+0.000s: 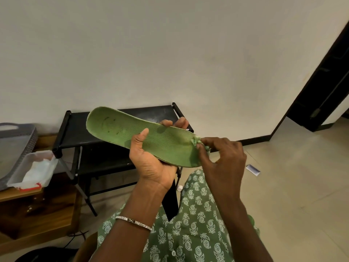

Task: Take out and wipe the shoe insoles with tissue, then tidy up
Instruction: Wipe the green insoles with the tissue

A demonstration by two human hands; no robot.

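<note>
Insole: A green insole point(143, 137) is held in the air in front of the black shoe rack point(75, 129), level with its top shelf. Its mesh face is turned up, and dark marks show near the end over the rack's left half.
Left hand: The left hand point(153, 165) grips the insole at mid-length, with the thumb lying on the upper face and the fingers curled round the far edge from below.
Right hand: The right hand point(224, 156) pinches a small crumpled tissue wad point(197, 141) between thumb and fingertips and presses it to the insole's end, just off the rack's right corner.
Risk, tissue: The wad looks small and already balled, so hard rubbing on the mesh could shred it and leave bits behind.
Risk, grip: Held only at the middle, the thin insole may bend or twist under the wiping pressure, and a firm stroke off the end could pull it free.
Risk, coverage: The dark marks lie at the far end from the wad and could be missed.
Edges: The rack's posts and shelf rim stand just behind the insole, and the person's knee sits below it.
Open room: The tiled floor point(302, 186) right of the rack lies open apart from a paper scrap point(253, 170).
Supplies: A clear tub point(17, 176) holding tissue sits left of the rack on a wooden table point(37, 205).
</note>
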